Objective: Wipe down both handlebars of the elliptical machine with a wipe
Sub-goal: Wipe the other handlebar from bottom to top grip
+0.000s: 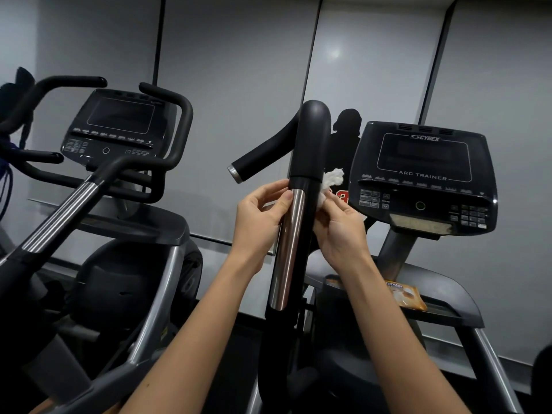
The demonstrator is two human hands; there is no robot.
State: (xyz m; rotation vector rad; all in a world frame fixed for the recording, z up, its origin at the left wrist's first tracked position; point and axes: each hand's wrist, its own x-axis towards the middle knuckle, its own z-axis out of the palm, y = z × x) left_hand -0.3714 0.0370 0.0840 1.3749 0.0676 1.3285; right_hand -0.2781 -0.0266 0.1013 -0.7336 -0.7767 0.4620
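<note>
A black handlebar [310,144] with a chrome sensor strip [288,249] rises up the middle of the view. My left hand [258,216] is at its left side, thumb and fingertips touching the top of the chrome strip. My right hand [337,225] is at its right side and pinches a crumpled white wipe [331,180] against the bar just below the black upper grip. A side grip [257,162] with a silver end cap branches off to the left. The wipe's part behind the bar is hidden.
The Cybex Arc Trainer console [424,174] stands at right, with an orange wipe packet [406,295] on the ledge below it. A second machine with console [119,124] and handlebars [59,216] is at left. A grey panelled wall is behind.
</note>
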